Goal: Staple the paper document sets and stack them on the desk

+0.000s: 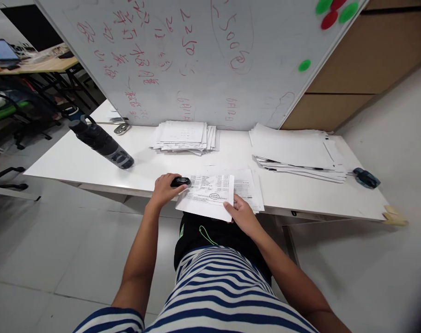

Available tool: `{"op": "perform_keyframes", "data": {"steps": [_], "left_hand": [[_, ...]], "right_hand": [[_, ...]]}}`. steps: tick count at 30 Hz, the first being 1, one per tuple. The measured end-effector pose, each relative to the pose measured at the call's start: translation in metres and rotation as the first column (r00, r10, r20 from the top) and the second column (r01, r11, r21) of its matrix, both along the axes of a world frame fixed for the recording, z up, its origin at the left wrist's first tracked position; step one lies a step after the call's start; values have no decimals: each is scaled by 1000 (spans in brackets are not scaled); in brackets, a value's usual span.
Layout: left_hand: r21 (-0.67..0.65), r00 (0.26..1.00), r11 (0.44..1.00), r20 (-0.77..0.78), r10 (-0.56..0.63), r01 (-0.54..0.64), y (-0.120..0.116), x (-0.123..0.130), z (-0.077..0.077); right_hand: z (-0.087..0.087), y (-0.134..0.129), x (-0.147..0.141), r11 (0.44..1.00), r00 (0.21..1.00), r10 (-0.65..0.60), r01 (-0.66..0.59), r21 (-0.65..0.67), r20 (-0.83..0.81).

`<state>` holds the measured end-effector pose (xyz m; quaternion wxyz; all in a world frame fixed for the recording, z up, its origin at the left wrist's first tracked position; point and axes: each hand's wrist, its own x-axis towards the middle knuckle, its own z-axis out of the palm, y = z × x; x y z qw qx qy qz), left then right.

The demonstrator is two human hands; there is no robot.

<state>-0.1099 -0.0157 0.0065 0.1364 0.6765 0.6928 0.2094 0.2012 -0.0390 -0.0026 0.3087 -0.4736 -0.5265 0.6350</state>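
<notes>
White desk, whiteboard behind, hand-held printed sheet

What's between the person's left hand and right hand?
In the head view: a small black object held in the left hand, then a printed white sheet, its edge held by the right hand.

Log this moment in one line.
left hand: holds small black object | right hand: holds stamped sheet | bottle: on desk

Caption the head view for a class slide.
Left fingers hold a black object, right fingers a printed sheet, at a white desk.
</notes>
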Motion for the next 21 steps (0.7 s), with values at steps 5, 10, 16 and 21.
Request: {"op": "perform_keyframes", "data": {"steps": [5,10,16,21], "left_hand": [[-68,983,988,111,148,-141,21,7,26],[-18,961,961,-21,276,-276,57,24,18],[-101,922,937,-238,304,-335,73,32,-8],[-32,936,968,-264,233,-250,74,31,-19]], "right_hand": [[3,0,-3,996,997,-63,65,69,-33],[1,5,-5,990,995,-95,96,104,-9],[-1,7,-5,989,995,-101,104,107,-27],[3,5,-5,991,994,-110,110,78,-8]]}}
